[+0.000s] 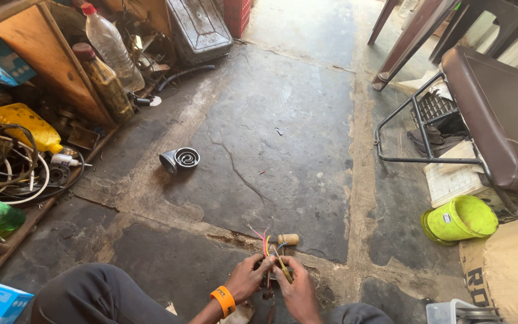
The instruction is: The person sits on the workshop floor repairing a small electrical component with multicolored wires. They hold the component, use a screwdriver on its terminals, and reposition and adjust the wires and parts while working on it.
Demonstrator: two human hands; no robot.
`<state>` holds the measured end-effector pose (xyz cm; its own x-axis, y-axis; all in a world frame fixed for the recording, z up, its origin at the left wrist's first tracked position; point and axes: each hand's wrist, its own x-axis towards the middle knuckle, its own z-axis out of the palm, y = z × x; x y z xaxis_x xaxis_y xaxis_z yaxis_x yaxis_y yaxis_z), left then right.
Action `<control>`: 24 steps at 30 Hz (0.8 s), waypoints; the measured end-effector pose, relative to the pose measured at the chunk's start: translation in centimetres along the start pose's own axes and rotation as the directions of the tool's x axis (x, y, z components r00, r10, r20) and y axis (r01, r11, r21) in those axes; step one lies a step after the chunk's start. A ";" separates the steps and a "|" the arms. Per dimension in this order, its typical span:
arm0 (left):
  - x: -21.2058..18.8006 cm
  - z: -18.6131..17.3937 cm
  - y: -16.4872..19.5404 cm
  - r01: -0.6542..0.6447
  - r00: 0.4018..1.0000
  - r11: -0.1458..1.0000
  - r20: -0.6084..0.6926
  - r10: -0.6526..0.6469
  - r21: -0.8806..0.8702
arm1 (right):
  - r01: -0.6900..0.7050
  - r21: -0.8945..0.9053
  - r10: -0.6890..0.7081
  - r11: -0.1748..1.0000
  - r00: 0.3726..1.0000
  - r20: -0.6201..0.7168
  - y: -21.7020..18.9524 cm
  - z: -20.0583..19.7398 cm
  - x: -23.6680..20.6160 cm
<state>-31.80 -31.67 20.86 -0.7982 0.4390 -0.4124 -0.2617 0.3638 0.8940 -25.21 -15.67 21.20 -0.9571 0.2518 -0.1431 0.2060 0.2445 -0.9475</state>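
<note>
Low in the view, my left hand (249,277), with an orange wristband (223,300), and my right hand (298,289) both grip a small dark electrical part (269,277). Thin coloured wires (266,241) in pink, yellow and blue stick up from it between my fingers. A short wooden-handled tool (288,239) lies on the floor just beyond my hands. My knees in dark trousers (100,294) frame the bottom edge.
A round metal horn-like part (180,159) lies on the cracked concrete floor. Left: a wooden shelf (61,66) with bottles, a yellow jug (28,127) and coiled cables. Right: a brown-seated chair (499,114), a lime-green bucket (460,219), cardboard.
</note>
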 end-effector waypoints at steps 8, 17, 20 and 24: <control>-0.3 0.5 0.4 -0.019 0.999 0.997 0.040 0.022 -0.072 | -0.175 0.032 0.173 0.984 0.984 0.050 1.4 -0.8 0.6; -0.1 0.5 0.6 0.060 0.998 0.998 0.030 -0.059 -0.031 | -0.076 0.129 0.073 0.989 0.997 0.033 0.4 -0.5 0.4; 0.1 0.7 0.4 -0.033 0.998 0.981 0.045 0.042 -0.190 | -0.103 0.146 0.099 0.984 0.994 0.037 0.3 -0.8 0.5; 0.2 0.7 0.2 -0.062 0.998 0.982 0.012 0.065 -0.178 | -0.137 0.161 0.125 0.977 0.989 0.080 0.8 -1.1 0.5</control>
<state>-31.63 -30.90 20.82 -0.8071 0.4717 -0.3550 -0.3040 0.1834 0.9348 -25.35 -14.34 20.69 -0.9369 0.2051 -0.2831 0.2996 0.0533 -0.9526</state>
